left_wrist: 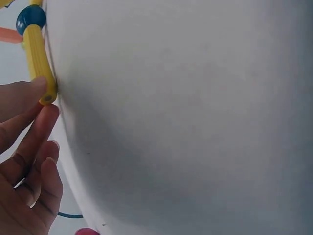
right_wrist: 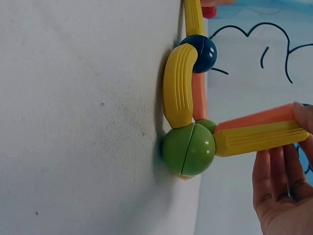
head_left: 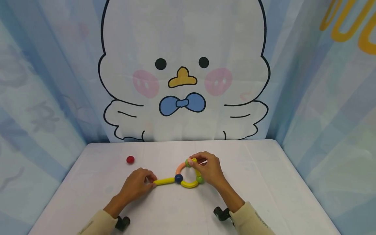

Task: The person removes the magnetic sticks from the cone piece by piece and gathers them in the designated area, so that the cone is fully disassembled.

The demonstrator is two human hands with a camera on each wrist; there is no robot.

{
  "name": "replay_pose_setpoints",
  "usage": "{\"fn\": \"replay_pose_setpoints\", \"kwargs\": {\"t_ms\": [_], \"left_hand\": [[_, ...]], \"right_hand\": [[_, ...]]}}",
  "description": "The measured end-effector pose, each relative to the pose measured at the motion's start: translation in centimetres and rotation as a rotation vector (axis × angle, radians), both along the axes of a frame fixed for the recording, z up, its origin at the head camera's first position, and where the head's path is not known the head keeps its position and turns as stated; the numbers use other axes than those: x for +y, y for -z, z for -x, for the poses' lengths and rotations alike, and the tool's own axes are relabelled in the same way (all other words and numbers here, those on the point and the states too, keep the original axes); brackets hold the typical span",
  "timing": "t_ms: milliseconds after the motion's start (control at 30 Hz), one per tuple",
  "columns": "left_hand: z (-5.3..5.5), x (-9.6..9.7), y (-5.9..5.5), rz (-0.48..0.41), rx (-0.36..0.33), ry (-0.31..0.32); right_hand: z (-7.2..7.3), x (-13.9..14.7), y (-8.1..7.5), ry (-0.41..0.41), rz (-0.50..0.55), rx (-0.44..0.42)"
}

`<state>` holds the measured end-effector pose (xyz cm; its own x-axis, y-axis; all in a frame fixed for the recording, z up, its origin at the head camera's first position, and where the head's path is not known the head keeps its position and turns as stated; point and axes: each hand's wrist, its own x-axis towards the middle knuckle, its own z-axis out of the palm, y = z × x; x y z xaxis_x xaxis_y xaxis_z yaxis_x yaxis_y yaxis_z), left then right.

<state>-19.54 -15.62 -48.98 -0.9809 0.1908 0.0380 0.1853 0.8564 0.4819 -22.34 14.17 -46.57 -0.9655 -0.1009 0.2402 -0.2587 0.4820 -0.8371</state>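
Observation:
My left hand (head_left: 136,183) pinches the free end of a straight yellow stick (head_left: 164,181) between thumb and finger. A dark blue ball (head_left: 178,178) joins the stick's other end. From this ball a curved yellow stick (head_left: 189,184) runs to a green ball (right_wrist: 188,149), and a curved orange stick (head_left: 180,168) to a second green ball (head_left: 188,163). Another yellow stick (right_wrist: 259,138) and an orange stick (right_wrist: 257,118) rise from the green balls, side by side in the right wrist view. My right hand (head_left: 212,169) grips their upper ends with thumb and fingers.
A red ball (head_left: 130,160) lies on the white table (head_left: 264,195), beyond my left hand. Behind the table's back edge hangs a curtain (head_left: 183,39) printed with a cartoon bird. More pale blue curtains flank both sides. Dark cameras are strapped at both wrists.

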Motion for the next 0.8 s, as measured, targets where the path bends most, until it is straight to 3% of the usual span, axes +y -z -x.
{"fn": "replay_pose_setpoints", "kwargs": {"t_ms": [233, 500, 800], "left_hand": [[0.8, 1.4, -1.6, -0.044, 0.046, 0.006], [2.4, 5.6, -4.1, -0.2, 0.118, 0.062], [3.8, 9.1, -4.3, -0.336, 0.092, 0.112]], "right_hand": [[0.1, 0.1, -0.2, -0.004, -0.01, -0.003], [0.0, 0.3, -0.3, 0.005, -0.022, -0.02], [0.1, 0.3, -0.1, -0.019, -0.006, -0.005]]}}
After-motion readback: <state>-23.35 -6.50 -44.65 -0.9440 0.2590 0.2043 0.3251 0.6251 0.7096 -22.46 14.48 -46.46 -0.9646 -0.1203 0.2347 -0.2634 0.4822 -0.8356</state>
